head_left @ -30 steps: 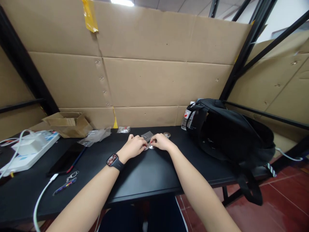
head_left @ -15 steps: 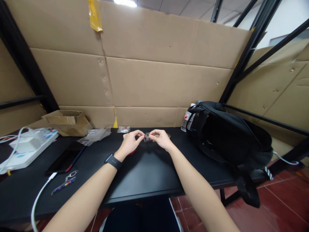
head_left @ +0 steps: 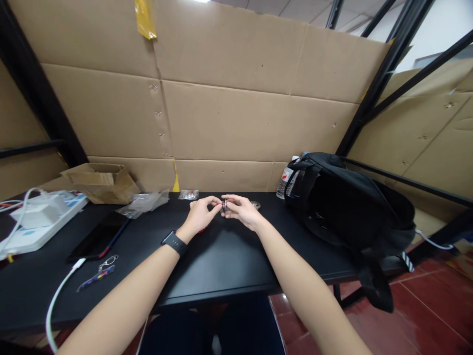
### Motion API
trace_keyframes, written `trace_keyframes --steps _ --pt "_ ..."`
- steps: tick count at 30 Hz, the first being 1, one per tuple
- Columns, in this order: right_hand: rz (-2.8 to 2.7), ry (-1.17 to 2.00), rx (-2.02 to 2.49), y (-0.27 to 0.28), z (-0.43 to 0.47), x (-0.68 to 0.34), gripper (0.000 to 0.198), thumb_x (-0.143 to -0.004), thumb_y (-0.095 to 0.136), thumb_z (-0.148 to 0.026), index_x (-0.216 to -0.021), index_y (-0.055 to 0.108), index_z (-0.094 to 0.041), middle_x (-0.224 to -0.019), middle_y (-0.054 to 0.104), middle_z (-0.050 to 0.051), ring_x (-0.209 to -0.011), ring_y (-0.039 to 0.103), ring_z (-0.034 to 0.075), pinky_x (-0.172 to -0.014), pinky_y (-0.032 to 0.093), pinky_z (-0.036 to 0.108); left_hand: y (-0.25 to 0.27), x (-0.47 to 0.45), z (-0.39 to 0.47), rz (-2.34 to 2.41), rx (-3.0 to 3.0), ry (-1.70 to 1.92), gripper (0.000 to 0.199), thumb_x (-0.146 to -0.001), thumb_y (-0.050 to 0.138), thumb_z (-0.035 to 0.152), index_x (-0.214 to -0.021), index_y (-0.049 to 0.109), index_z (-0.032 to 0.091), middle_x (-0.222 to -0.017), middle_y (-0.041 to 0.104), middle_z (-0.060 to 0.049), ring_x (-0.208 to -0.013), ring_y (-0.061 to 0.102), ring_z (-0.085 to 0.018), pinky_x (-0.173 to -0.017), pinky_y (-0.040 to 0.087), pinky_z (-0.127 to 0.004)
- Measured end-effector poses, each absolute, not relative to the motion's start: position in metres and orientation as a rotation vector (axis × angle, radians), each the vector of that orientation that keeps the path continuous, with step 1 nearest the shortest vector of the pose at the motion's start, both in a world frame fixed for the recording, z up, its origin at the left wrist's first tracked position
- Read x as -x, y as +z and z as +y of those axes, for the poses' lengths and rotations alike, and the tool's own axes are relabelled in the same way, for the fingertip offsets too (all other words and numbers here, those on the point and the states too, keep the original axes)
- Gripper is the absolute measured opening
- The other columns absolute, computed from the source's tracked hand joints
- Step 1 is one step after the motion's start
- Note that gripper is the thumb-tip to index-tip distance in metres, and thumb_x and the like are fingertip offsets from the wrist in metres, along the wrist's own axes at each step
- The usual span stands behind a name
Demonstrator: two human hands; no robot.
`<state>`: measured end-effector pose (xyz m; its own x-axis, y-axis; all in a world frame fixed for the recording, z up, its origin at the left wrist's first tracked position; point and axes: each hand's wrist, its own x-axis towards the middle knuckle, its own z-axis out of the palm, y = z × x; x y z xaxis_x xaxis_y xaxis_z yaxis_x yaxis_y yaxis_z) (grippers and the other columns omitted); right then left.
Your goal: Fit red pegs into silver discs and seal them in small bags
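Above the far middle of the black table (head_left: 221, 266), my left hand (head_left: 201, 214) and my right hand (head_left: 244, 211) meet fingertip to fingertip. Between them is a small dark and red piece (head_left: 223, 206), pinched by both; its kind is too small to make out. Fingers cover most of it. A dark watch (head_left: 174, 241) is on my left wrist. Something red shows on the table just under my left hand. Behind my right hand lies a small round roll (head_left: 255, 204), partly hidden. A small clear packet (head_left: 188, 195) with red bits sits beyond my left hand.
To the left are a cardboard box (head_left: 101, 182), a plastic bag (head_left: 144, 203), a white power strip (head_left: 48, 224), a phone (head_left: 98, 236) with a cable and a colourful keychain (head_left: 98, 276). A black backpack (head_left: 351, 207) and a water bottle (head_left: 286, 182) stand right. Cardboard (head_left: 236, 123) walls the back.
My right fingers have shifted from a pinch with curled fingers to a more stretched grip around the small piece. My left hand stays nearly as it was. The view has tilted slightly.
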<state>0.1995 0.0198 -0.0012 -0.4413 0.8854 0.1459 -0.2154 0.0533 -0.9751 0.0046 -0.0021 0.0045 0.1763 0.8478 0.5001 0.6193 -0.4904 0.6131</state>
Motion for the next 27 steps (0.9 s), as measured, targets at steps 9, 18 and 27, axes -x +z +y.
trace_keyframes --steps 9,18,27 --pt "-1.340 1.344 0.799 0.002 0.030 -0.207 0.061 -0.075 0.082 -0.033 -0.132 0.061 -0.024 -0.101 0.068 0.004 -0.086 0.071 0.017 -0.087 0.059 0.034 -0.002 -0.009 -0.005 1.703 -2.461 0.827 0.036 -0.095 0.050 0.051 -0.112 0.070 0.026 -0.123 0.068 -0.010 -0.123 0.050 -0.033 -0.102 0.035 -0.051" --pt "-1.864 0.517 1.145 -0.012 0.053 -0.230 0.043 -0.081 0.073 -0.024 -0.124 0.067 -0.025 -0.113 0.062 0.006 -0.084 0.065 0.013 -0.087 0.055 0.031 -0.018 -0.010 -0.003 1.312 -2.684 0.419 0.039 -0.097 0.046 0.041 -0.132 0.059 0.032 -0.143 0.058 -0.008 -0.132 0.050 -0.030 -0.102 0.037 -0.049" --pt "-2.112 0.813 1.079 -0.010 0.042 -0.229 0.040 -0.090 0.064 -0.029 -0.130 0.058 -0.026 -0.120 0.057 0.008 -0.057 0.064 0.006 -0.066 0.055 0.025 -0.015 -0.007 -0.003 1.419 -2.641 0.337 0.039 -0.091 0.053 0.042 -0.127 0.061 0.027 -0.134 0.060 -0.011 -0.124 0.053 -0.033 -0.100 0.040 -0.051"
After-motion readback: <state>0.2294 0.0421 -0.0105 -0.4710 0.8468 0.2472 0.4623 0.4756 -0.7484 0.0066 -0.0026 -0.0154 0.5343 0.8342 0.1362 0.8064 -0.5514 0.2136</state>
